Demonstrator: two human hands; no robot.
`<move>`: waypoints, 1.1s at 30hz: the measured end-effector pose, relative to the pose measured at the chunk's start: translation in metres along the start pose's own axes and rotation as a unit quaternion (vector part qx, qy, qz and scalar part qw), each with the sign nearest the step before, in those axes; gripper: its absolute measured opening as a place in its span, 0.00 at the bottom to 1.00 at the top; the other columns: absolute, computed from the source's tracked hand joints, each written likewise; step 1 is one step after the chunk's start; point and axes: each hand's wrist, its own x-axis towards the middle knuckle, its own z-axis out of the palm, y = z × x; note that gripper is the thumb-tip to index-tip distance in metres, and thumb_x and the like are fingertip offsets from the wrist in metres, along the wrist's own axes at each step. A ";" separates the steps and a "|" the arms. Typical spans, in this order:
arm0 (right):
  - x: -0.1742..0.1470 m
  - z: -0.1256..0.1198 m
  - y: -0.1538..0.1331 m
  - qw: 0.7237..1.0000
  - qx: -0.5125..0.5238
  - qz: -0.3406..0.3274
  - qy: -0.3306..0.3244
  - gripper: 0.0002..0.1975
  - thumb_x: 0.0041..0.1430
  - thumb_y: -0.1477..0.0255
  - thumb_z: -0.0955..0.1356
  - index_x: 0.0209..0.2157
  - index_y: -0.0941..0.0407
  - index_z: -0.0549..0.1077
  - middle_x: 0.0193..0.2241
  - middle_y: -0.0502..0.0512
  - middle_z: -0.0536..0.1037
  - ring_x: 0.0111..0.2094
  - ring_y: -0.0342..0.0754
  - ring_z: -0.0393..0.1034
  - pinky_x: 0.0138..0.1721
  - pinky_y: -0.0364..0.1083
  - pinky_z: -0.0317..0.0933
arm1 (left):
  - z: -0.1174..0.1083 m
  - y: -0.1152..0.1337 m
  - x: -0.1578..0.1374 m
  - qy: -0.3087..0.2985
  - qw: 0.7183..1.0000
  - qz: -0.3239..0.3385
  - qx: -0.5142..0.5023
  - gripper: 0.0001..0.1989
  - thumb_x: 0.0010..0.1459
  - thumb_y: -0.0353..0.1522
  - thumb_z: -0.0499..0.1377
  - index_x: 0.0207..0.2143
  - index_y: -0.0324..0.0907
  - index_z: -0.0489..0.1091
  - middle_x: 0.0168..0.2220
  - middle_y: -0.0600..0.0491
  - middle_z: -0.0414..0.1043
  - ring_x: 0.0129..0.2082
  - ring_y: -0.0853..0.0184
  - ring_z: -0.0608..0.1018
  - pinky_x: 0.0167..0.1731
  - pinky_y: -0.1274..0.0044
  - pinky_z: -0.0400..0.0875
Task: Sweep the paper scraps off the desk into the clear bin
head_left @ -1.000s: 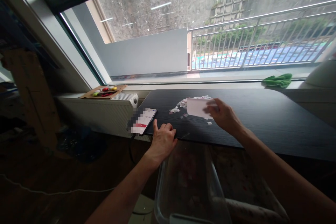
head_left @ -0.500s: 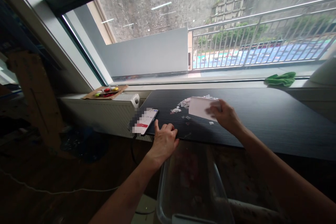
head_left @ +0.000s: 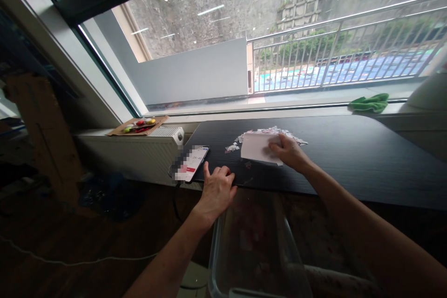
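My right hand is closed on the right side of a stiff white card, which is tilted on its long edge over the dark tabletop. Directly behind the card lies a heap of small white paper scraps, partly hidden by it. A few scraps lie left of the card. My left hand rests at the table's near edge, index finger stretched out and the other fingers bent, with nothing seen in it. Left of that finger lies a phone with a lit screen, partly blurred out.
Below the near edge stands a clear plastic bin with some scraps inside. A radiator beside the table bears a cardboard sheet with small colourful objects. A green cloth lies on the windowsill. A white cable crosses the floor.
My right hand has moved the card left and slightly toward the near edge. Loose scraps in front of the heap are now covered by it. My left hand stays at the table edge.
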 end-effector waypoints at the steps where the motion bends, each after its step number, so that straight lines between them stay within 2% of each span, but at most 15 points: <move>1: -0.002 -0.002 -0.001 1.000 -0.002 0.006 -0.006 0.07 0.48 0.70 0.71 0.26 0.54 0.67 0.22 0.48 0.72 0.25 0.45 0.69 0.24 0.43 0.64 | 0.001 0.000 0.000 0.002 1.000 0.001 0.000 0.08 0.60 0.32 0.60 0.41 0.42 0.76 0.45 0.48 0.74 0.47 0.57 0.74 0.63 0.47 0.45; 5: -0.014 -0.014 -0.006 0.999 0.011 0.037 -0.021 0.05 0.49 0.72 0.70 0.27 0.55 0.69 0.23 0.49 0.74 0.23 0.44 0.69 0.25 0.43 0.66 | 0.002 0.000 -0.001 0.011 1.000 0.002 0.002 0.08 0.60 0.32 0.60 0.42 0.43 0.75 0.45 0.49 0.74 0.47 0.58 0.74 0.63 0.48 0.44; 11: -0.018 -0.022 -0.006 0.989 0.049 0.139 0.020 0.03 0.49 0.77 0.68 0.29 0.56 0.72 0.24 0.51 0.77 0.23 0.43 0.71 0.22 0.40 0.66 | 0.002 0.000 -0.001 0.010 1.000 0.002 -0.005 0.07 0.60 0.32 0.60 0.40 0.43 0.76 0.44 0.49 0.74 0.47 0.58 0.74 0.64 0.48 0.44; 17: -0.024 -0.021 -0.007 0.983 0.068 0.169 -0.015 0.03 0.47 0.78 0.70 0.26 0.57 0.74 0.23 0.52 0.79 0.23 0.45 0.73 0.23 0.41 0.67 | 0.003 0.000 -0.001 0.023 1.000 0.006 0.003 0.07 0.60 0.32 0.60 0.40 0.44 0.76 0.44 0.50 0.74 0.45 0.60 0.74 0.63 0.48 0.45; 23: -0.025 -0.023 -0.006 0.982 0.068 0.173 -0.013 0.03 0.46 0.77 0.71 0.25 0.56 0.73 0.22 0.50 0.78 0.23 0.45 0.72 0.22 0.41 0.65 | 0.002 0.000 -0.002 0.016 1.000 0.007 -0.002 0.08 0.60 0.32 0.59 0.40 0.42 0.76 0.44 0.49 0.74 0.46 0.59 0.73 0.64 0.48 0.43; 29: -0.033 -0.017 -0.009 0.973 0.093 0.198 -0.067 0.02 0.46 0.78 0.70 0.26 0.58 0.75 0.23 0.51 0.80 0.24 0.45 0.72 0.24 0.41 0.65 | 0.001 0.001 -0.001 0.013 1.000 0.003 -0.004 0.07 0.60 0.32 0.59 0.39 0.43 0.75 0.44 0.50 0.73 0.46 0.60 0.73 0.64 0.49 0.42; 33: -0.034 -0.016 -0.011 0.972 0.110 0.195 -0.071 0.03 0.45 0.79 0.70 0.25 0.58 0.75 0.23 0.51 0.79 0.23 0.44 0.72 0.24 0.40 0.64 | 0.000 0.001 -0.002 0.007 1.000 0.000 -0.006 0.07 0.60 0.32 0.59 0.39 0.42 0.75 0.44 0.50 0.73 0.46 0.59 0.74 0.64 0.49 0.43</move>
